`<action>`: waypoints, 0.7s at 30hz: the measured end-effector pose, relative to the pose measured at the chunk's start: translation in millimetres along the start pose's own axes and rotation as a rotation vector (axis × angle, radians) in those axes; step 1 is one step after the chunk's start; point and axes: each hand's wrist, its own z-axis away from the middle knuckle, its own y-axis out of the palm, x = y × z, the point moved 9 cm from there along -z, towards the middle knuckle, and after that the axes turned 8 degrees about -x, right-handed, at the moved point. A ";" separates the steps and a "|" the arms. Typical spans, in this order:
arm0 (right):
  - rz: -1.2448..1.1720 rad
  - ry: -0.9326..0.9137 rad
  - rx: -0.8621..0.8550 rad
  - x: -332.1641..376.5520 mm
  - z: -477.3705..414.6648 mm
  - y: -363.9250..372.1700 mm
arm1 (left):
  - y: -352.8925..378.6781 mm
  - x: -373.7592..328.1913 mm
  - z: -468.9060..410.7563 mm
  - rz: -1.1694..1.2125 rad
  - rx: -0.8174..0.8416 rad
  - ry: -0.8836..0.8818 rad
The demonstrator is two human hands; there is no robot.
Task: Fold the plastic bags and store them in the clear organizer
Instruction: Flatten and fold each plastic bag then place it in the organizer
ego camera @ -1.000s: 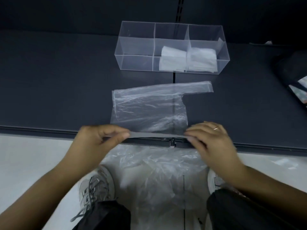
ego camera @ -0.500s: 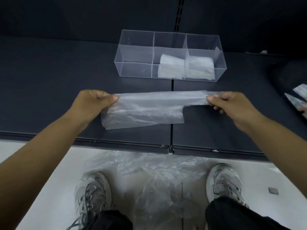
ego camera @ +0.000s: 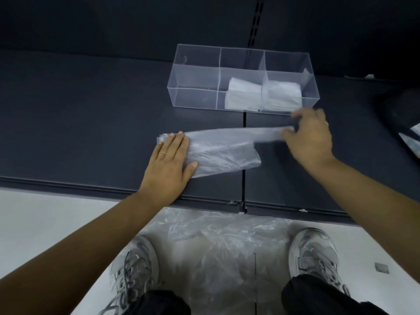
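A clear plastic bag (ego camera: pixel 223 151), folded into a long strip, lies flat on the dark shelf (ego camera: pixel 91 123). My left hand (ego camera: pixel 169 163) presses flat on the bag's left end, fingers spread. My right hand (ego camera: pixel 310 138), blurred with motion, pinches the bag's narrow handle end at the right. Just behind stands the clear organizer (ego camera: pixel 195 71) with three sections. Folded bags (ego camera: pixel 262 94) fill its middle and right sections; the left section holds nothing.
A heap of loose clear bags (ego camera: pixel 218 246) lies on the pale floor between my two grey shoes, below the shelf's front edge. A dark object (ego camera: pixel 402 110) with a plastic packet sits at the shelf's far right.
The bag was folded over from the shelf edge, lifted by both ends, then laid down. My left hand went from pinching to pressing flat; my right hand still grips the handle end.
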 end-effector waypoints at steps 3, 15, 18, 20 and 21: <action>-0.115 -0.422 -0.004 91.9 47.9 8.4 | 6.6 -10.9 11.8 -0.062 0.029 0.010; 0.334 -0.543 0.372 34.4 74.2 84.2 | 3.7 3.0 23.3 -0.154 0.104 0.025; 0.369 -0.432 0.312 4.7 55.8 64.3 | -2.3 22.1 24.9 -0.148 0.105 -0.013; 0.281 -0.400 0.211 -0.1 50.8 42.2 | -11.8 24.3 25.1 -0.114 0.060 -0.012; 0.184 -0.424 0.183 3.3 53.6 30.9 | -17.8 17.5 25.6 -0.074 0.016 0.033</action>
